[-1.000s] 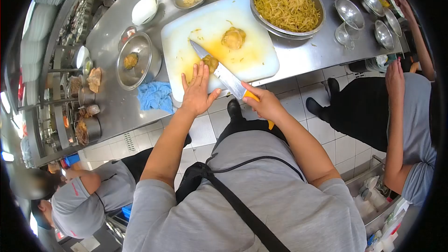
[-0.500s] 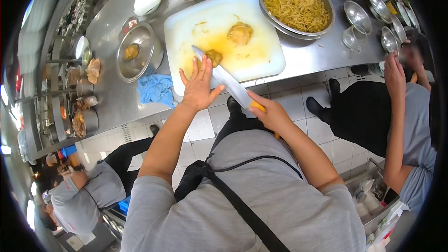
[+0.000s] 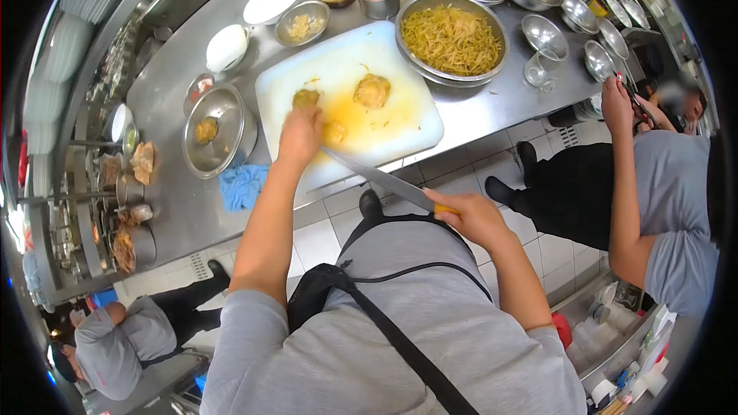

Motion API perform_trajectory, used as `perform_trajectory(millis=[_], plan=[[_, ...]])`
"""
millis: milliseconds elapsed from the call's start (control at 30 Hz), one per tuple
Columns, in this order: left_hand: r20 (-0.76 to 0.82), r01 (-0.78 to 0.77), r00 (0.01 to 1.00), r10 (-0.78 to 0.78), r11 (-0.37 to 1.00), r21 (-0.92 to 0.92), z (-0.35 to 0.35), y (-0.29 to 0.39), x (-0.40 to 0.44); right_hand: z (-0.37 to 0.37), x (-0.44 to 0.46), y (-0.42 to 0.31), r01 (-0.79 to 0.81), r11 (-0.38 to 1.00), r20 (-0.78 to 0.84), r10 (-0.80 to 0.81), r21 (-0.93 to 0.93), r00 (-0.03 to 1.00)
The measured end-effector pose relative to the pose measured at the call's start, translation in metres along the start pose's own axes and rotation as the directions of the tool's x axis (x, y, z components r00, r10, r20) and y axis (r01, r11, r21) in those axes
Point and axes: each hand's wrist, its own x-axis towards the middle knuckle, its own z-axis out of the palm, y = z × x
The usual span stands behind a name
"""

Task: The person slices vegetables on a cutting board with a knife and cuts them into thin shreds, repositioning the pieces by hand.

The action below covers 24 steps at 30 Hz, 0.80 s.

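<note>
pulled clear of the pickle-like piece (image 3: 306, 98), the knife (image 3: 384, 182) slants over the board's (image 3: 415, 119) near edge, right hand (image 3: 473, 219) wrapped round its handle; left hand (image 3: 300, 138), half-curled, pinches that piece, likely soft, slippery, best held by its sides.

Since the earlier views, the left hand (image 3: 301, 137) has gone from lying flat over the knife (image 3: 380, 177) to gripping the green piece (image 3: 305, 97), now apart from the blade, whose tip has withdrawn to the cutting board's (image 3: 419, 111) near edge, a pale slice (image 3: 335, 132) now showing.
</note>
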Motion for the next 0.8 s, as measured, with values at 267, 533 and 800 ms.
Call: perform_trajectory(millis=[267,533,800], plan=[[0.237,-0.163,0.953,0.186,0.98,-0.112,0.002,0.011,-0.007,0.022,-0.069,0.039,-0.171,0.97,-0.309,0.219,0.175,0.926],[0.234,0.109,0.964,0.126,0.616,-0.78,0.035,0.059,0.044,0.067,-0.063,0.039,-0.237,0.91,-0.373,0.361,0.339,0.855],[-0.232,-0.196,0.96,0.158,0.968,-0.154,0.019,0.047,0.035,0.061,-0.065,0.032,-0.235,0.918,-0.398,0.355,0.321,0.846]])
